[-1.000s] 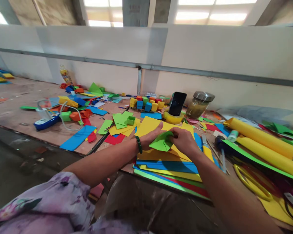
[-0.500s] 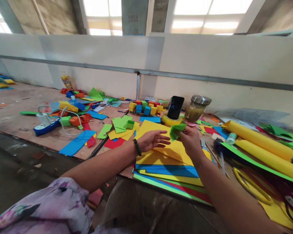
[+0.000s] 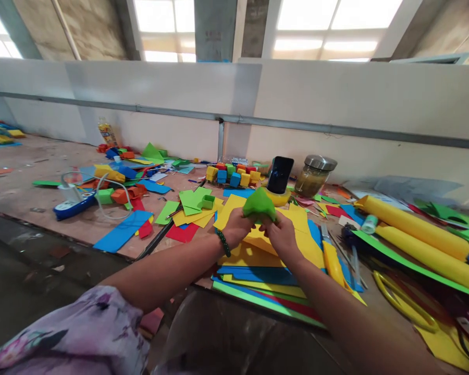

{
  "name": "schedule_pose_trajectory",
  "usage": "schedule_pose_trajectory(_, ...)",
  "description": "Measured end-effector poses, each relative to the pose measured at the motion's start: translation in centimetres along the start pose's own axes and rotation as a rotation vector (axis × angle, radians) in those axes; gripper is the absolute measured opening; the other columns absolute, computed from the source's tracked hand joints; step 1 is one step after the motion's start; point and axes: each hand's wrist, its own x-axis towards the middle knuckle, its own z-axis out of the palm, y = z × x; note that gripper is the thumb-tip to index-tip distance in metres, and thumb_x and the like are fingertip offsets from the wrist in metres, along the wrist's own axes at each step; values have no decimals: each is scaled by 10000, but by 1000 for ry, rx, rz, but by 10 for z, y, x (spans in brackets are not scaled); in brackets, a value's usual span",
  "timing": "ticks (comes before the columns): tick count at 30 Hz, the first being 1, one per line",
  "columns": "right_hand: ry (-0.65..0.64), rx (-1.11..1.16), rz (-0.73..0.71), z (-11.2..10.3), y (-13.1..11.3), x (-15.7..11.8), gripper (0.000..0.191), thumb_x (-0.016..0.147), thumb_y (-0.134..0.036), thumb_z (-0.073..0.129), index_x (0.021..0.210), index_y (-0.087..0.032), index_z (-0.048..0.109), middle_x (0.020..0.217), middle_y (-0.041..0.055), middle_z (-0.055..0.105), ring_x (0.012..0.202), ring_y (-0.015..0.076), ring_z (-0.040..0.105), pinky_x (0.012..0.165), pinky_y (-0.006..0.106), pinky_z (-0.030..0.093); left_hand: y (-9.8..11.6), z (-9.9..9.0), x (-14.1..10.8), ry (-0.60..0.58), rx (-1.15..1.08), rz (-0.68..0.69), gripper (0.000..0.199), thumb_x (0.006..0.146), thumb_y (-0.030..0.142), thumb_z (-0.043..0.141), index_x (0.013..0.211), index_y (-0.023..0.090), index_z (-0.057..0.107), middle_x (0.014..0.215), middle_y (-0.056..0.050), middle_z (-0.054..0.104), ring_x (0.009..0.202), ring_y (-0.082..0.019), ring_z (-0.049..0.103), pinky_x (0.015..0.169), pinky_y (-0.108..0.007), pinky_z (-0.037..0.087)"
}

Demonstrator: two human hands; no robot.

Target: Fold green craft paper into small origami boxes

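A folded piece of green paper (image 3: 259, 202) is held up between both hands, over a stack of coloured sheets. My left hand (image 3: 236, 225) closes on its left side, a dark green bead bracelet (image 3: 222, 242) at the wrist. On the right side, my right hand (image 3: 281, 234) grips the same paper from below. The fingertips of both hands are partly hidden behind it. Beneath them lies the stack of yellow sheets (image 3: 254, 256), with blue, green and red ones under it. A small open green paper box (image 3: 208, 201) sits to the left on loose sheets.
Several small paper cubes (image 3: 235, 179) stand at the back, near a phone (image 3: 280, 175) propped on a yellow roll and a lidded glass jar (image 3: 316, 174). A yellow cutter (image 3: 333, 263) and yellow-handled scissors (image 3: 404, 302) lie right. A blue power strip (image 3: 75, 204) is left.
My left hand, open before, has closed on the green paper. My right hand has moved left and a little nearer with it, uncovering the yellow cutter. The paper now looks broader.
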Motion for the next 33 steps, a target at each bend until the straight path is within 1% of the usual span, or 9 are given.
schedule_pose_trajectory(3, 37, -25, -41, 2, -2, -3, 328, 747, -488, 609, 621, -199, 519, 506, -20, 552, 455, 115, 497, 453, 237, 394, 2, 1, -3, -18, -39, 108, 167, 715, 208, 587, 572, 135, 541, 520, 36, 476, 527, -79, 434, 513, -209, 334)
schedule_pose_trajectory(10, 65, 42, 0, 9, -11, -8, 312, 736, -494, 612, 666, -201, 527, 493, -29, 521, 466, 124, 507, 457, 245, 406, 11, 7, -13, -13, -141, 84, 190, 730, 236, 572, 571, 146, 519, 518, 31, 461, 527, -81, 398, 514, -218, 322)
schedule_pose_trajectory(15, 91, -5, -54, 8, -11, -8, 287, 725, -481, 614, 740, -211, 516, 525, -24, 559, 484, 140, 540, 465, 259, 440, 12, 2, -10, 13, -158, 121, 142, 710, 262, 581, 633, 145, 555, 516, 46, 428, 540, -76, 383, 519, -197, 316)
schedule_pose_trajectory(19, -27, 55, -6, 11, -12, -10, 337, 715, -519, 633, 743, -206, 511, 520, -10, 604, 441, 126, 538, 455, 249, 443, 9, 0, -5, 61, -177, 63, 201, 703, 297, 603, 612, 155, 495, 494, 54, 396, 482, -57, 340, 465, -192, 273)
schedule_pose_trajectory(24, -227, -44, 38, 13, -14, -15, 369, 783, -554, 554, 708, -194, 566, 500, 2, 605, 424, 131, 531, 458, 256, 426, 10, -3, 2, 28, -244, 42, 220, 670, 310, 639, 614, 141, 510, 568, 17, 489, 550, -80, 451, 540, -205, 406)
schedule_pose_trajectory(27, -240, -372, -147, 2, -19, -20, 413, 833, -528, 517, 583, -200, 540, 480, 6, 575, 455, 134, 523, 486, 263, 400, 9, -10, 8, 11, -171, 65, 132, 670, 254, 592, 640, 134, 546, 582, 8, 524, 562, -88, 484, 560, -209, 428)
schedule_pose_trajectory(30, -15, -660, -547, -15, -28, -23, 340, 826, -453, 564, 584, -215, 563, 566, 29, 612, 572, 162, 566, 601, 296, 443, 6, -18, 13, -84, 48, 76, 41, 619, 166, 554, 598, 131, 553, 522, 18, 511, 504, -81, 466, 509, -194, 393)
schedule_pose_trajectory(32, 95, -735, -764, -25, -33, -20, 172, 787, -394, 629, 772, -225, 658, 859, 85, 700, 856, 239, 629, 804, 373, 472, 4, -20, 13, -160, 177, 71, 31, 582, 126, 535, 553, 134, 542, 487, 21, 506, 472, -83, 459, 470, -188, 361)
schedule_pose_trajectory(33, 122, -761, -815, -28, -35, -17, 201, 771, -368, 652, 910, -225, 677, 1052, 112, 684, 1022, 276, 598, 900, 419, 446, 3, -21, 11, -198, 220, 71, 39, 575, 116, 525, 545, 136, 541, 486, 20, 512, 469, -85, 462, 459, -186, 350)
